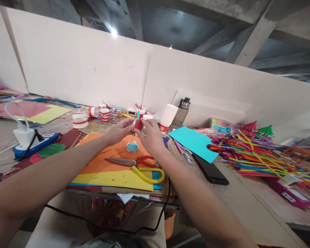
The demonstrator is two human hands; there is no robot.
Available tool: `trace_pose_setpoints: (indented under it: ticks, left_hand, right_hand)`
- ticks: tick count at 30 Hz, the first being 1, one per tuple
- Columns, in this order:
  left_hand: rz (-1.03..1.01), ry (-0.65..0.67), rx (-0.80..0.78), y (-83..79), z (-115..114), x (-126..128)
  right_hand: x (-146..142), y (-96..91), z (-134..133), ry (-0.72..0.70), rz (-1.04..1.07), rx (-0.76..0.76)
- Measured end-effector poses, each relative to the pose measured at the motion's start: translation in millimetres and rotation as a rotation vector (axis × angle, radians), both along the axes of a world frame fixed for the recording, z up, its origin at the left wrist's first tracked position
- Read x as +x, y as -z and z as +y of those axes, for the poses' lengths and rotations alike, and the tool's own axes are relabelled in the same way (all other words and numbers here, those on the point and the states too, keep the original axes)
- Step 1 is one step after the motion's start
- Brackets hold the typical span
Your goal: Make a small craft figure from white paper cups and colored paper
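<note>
Both of my hands meet over the middle of the table around a small red and white paper-cup piece (138, 124). My left hand (122, 130) pinches its left side, and my right hand (153, 137) grips it from the right, fingers curled. A blue strip (138, 114) sticks up just behind it. Below the hands, a cut cup ring with a blue inside (132, 147) rests on orange paper (100, 155). Scissors (134, 162) with one red and one yellow handle lie in front of it, blades pointing left.
Several cut cup pieces (80, 120) stand at the back left. Stacked paper cups (168, 117) and a bottle (181, 112) stand behind my right hand. To the right lie blue paper (192, 141), a phone (212, 170) and colourful pipe cleaners (248, 155). A power strip (36, 144) is left.
</note>
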State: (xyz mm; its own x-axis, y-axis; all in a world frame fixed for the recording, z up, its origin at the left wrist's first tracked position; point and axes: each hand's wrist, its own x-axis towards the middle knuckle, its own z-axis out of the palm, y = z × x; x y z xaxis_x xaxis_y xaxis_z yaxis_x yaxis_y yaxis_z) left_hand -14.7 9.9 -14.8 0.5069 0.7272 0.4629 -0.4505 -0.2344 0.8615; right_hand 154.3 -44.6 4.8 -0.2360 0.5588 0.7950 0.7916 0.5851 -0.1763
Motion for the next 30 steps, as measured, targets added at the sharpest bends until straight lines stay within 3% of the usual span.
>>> trace_pose_setpoints:
  ticks: [9,16,30]
  left_hand:
    - [0.026,0.009,-0.025,3.1,-4.6,8.1]
    - [-0.066,0.058,-0.100,-1.3,-9.2,8.7]
    - [-0.097,0.082,-0.152,-3.9,-7.1,6.6]
  right_hand:
    - [-1.9,-2.6,-5.1,0.120,-0.199,0.033]
    - [-1.2,-1.4,-1.1,-0.033,0.069,0.056]
    - [-3.1,-5.7,-3.0,-0.195,0.348,-0.139]
